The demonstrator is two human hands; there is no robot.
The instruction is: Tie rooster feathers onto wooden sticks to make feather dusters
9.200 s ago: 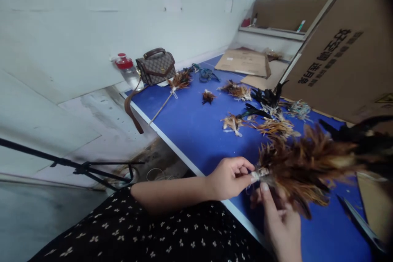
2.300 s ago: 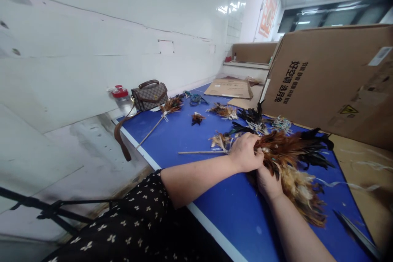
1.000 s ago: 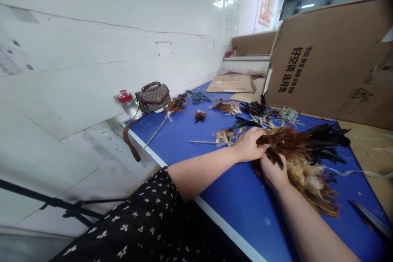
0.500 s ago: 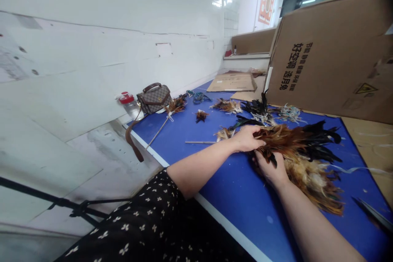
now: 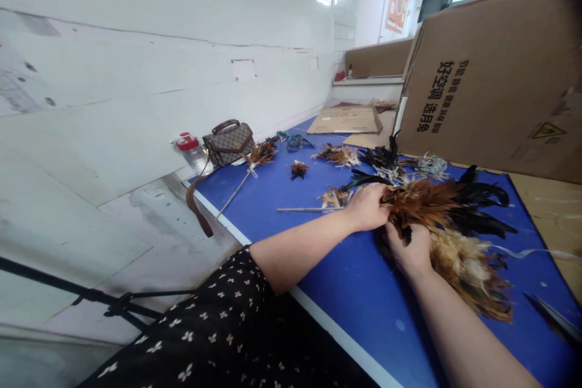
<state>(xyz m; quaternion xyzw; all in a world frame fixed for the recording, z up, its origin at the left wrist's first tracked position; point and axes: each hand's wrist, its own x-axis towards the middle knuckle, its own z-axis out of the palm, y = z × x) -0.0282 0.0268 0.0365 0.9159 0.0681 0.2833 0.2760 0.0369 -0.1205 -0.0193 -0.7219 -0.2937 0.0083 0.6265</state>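
Note:
My left hand (image 5: 369,206) is closed around the near end of a bundle of brown and black feathers (image 5: 425,201), whose black tips fan out to the right. Close beside it, my right hand (image 5: 411,248) grips the lower side of the same bundle, its fingers partly hidden by feathers. Under and beyond the right wrist lies a pile of pale tan feathers (image 5: 466,267). A thin stick (image 5: 302,210) with a small feather tuft (image 5: 335,197) lies just left of my left hand. A dark pointed blade, perhaps scissors (image 5: 552,318), rests at the right.
On the blue table (image 5: 345,291) lie more feather bunches (image 5: 339,156), black feathers (image 5: 384,154) and a feather-tipped stick (image 5: 234,194). A handbag (image 5: 230,144) and red-lidded bottle (image 5: 193,154) stand by the wall. A large cardboard box (image 5: 491,85) rises behind.
Both hands still hold the feather bundle and have shifted slightly right. The bundle's black tips have spread and tilted a little. The camera view has moved slightly.

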